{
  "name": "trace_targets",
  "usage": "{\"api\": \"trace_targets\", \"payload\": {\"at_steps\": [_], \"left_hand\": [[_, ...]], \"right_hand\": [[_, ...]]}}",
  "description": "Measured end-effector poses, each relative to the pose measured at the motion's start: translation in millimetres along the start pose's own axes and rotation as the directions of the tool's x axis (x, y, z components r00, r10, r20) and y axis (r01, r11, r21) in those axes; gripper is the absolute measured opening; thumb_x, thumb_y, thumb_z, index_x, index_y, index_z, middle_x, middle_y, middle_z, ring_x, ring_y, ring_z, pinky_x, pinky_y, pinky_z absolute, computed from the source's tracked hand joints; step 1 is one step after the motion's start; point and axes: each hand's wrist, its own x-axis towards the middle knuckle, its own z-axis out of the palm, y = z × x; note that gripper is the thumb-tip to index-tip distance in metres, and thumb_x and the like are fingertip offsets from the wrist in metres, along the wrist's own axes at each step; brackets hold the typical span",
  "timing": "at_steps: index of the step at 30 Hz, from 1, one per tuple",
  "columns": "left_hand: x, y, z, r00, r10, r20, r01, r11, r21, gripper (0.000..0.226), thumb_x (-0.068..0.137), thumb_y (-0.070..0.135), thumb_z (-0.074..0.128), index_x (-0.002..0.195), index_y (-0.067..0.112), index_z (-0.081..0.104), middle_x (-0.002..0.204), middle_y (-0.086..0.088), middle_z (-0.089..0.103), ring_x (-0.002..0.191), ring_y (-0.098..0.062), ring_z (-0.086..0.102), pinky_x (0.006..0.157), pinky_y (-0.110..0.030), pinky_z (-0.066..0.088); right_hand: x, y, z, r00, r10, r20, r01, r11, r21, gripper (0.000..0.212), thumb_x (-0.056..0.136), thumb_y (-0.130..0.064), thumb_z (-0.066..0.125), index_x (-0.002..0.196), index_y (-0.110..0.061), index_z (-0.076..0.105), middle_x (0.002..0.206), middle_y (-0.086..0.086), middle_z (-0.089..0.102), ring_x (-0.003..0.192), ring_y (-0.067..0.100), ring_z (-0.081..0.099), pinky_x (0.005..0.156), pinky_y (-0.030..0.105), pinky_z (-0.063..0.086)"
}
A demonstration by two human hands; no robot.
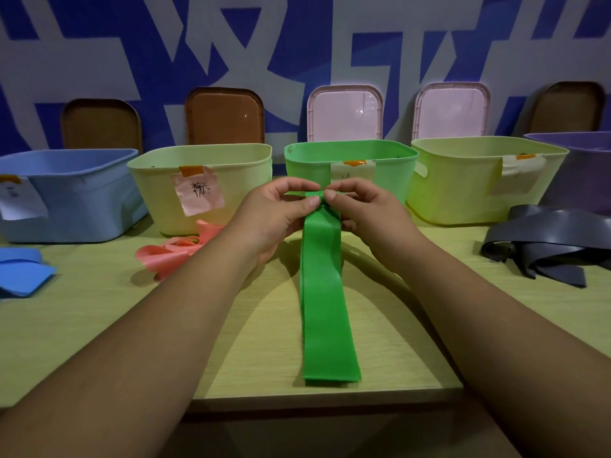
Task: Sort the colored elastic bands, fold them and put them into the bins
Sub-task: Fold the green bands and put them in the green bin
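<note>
pinching the green band's (325,302) far end, left hand (274,213) and right hand (367,214) meet.

green band (325,292), pink band (175,251), grey band (549,246)

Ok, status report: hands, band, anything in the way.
Left hand and right hand both pinch green band at its far end. Rest of it lies flat on the table. Green bin just behind hands, nothing between.
</note>
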Motion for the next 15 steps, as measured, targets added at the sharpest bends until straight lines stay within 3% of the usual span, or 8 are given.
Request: {"api": "trace_targets", "payload": {"at_steps": [3, 6, 11, 15], "left_hand": [[-0.3, 0.2, 0.3, 1.0, -0.007, -0.006, 0.007, 1.0, 0.016, 0.028, 0.093, -0.003, 0.075, 0.119, 0.006, 0.073, 0.111, -0.02, 0.079, 0.102, -0.033, 0.079, 0.086, -0.037, 0.065], [1.3, -1.5, -2.0, 0.999, -0.045, -0.006, 0.046, 0.999, 0.01, 0.033, 0.091, 0.0, 0.079, 0.123, 0.004, 0.071, 0.113, -0.018, 0.08, 0.105, -0.032, 0.079, 0.089, -0.037, 0.064], [0.9, -2.9, -5.0, 0.996, -0.084, 0.0, 0.084, 0.995, 0.062, 0.033, 0.092, 0.008, 0.081, 0.123, 0.004, 0.072, 0.112, -0.012, 0.081, 0.104, -0.026, 0.08, 0.088, -0.034, 0.063], [-0.6, -2.8, -4.4, 0.997, -0.083, 0.006, 0.082, 0.99, 0.111, 0.033, 0.092, 0.012, 0.082, 0.123, 0.008, 0.072, 0.109, -0.009, 0.082, 0.101, -0.024, 0.08, 0.084, -0.033, 0.063]], "right_hand": [[-1.2, -0.8, 0.4, 1.0, -0.019, -0.022, 0.017, 0.998, -0.055, 0.016, 0.099, -0.023, 0.078, 0.114, -0.017, 0.078, 0.103, 0.005, 0.081, 0.101, 0.03, 0.078, 0.093, 0.055, 0.064], [-0.8, -1.8, -0.6, 0.999, -0.028, -0.025, 0.026, 0.998, -0.066, 0.016, 0.097, -0.017, 0.079, 0.113, -0.016, 0.078, 0.104, 0.013, 0.079, 0.102, 0.036, 0.076, 0.093, 0.057, 0.063], [-1.4, -1.9, -1.3, 1.0, -0.022, -0.008, 0.022, 1.0, -0.022, 0.017, 0.095, -0.01, 0.079, 0.111, -0.014, 0.076, 0.105, 0.016, 0.079, 0.106, 0.042, 0.074, 0.095, 0.06, 0.061], [-1.9, -2.8, -1.3, 1.0, -0.008, 0.006, 0.008, 1.0, 0.025, 0.017, 0.094, -0.003, 0.078, 0.108, -0.012, 0.074, 0.103, 0.013, 0.08, 0.103, 0.036, 0.077, 0.098, 0.055, 0.062]]}}
